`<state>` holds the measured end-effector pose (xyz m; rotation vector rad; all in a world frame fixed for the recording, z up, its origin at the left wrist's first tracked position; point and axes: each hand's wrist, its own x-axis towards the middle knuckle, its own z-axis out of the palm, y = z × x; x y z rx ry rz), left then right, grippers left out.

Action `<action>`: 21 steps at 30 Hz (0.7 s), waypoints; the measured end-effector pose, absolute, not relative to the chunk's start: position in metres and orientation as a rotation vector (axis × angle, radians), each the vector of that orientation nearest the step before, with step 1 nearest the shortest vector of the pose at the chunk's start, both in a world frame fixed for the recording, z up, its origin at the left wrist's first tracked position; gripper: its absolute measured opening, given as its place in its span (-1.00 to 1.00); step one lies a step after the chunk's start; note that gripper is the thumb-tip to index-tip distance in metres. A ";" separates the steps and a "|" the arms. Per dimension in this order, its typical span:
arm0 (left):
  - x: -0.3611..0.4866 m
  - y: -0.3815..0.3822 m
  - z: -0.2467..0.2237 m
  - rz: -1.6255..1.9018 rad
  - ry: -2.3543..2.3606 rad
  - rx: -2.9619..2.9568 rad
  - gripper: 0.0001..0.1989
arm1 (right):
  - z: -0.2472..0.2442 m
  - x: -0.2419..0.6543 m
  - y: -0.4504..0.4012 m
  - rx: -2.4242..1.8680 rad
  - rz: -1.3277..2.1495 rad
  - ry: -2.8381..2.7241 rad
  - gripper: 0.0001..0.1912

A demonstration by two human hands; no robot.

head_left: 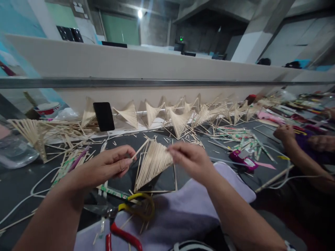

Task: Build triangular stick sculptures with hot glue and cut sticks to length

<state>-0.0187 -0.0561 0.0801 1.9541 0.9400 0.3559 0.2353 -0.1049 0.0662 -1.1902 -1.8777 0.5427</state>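
My left hand [119,162] pinches a thin wooden stick [141,148] that slants up and right toward the top of a stick model. This model [154,162], a twisted fan of pale sticks on a thin frame, stands on the dark table between my hands. My right hand [190,158] is at the model's upper right edge with thumb and fingertips pressed together; what they hold, if anything, is too small to make out. Scissors with yellow handles [141,205] lie in front of the model, beside a red-handled tool [125,237].
Several finished stick models [179,122] line the back ledge near a black phone [104,116]. Loose sticks [235,136] and a magenta tool [243,160] lie to the right. A lilac cloth [183,209] covers the front edge. Another person's hand [285,134] is at the far right.
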 end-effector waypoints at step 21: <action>0.024 -0.043 0.046 0.783 1.322 2.140 -0.84 | 0.053 0.229 -0.006 -0.911 0.636 -2.117 -0.75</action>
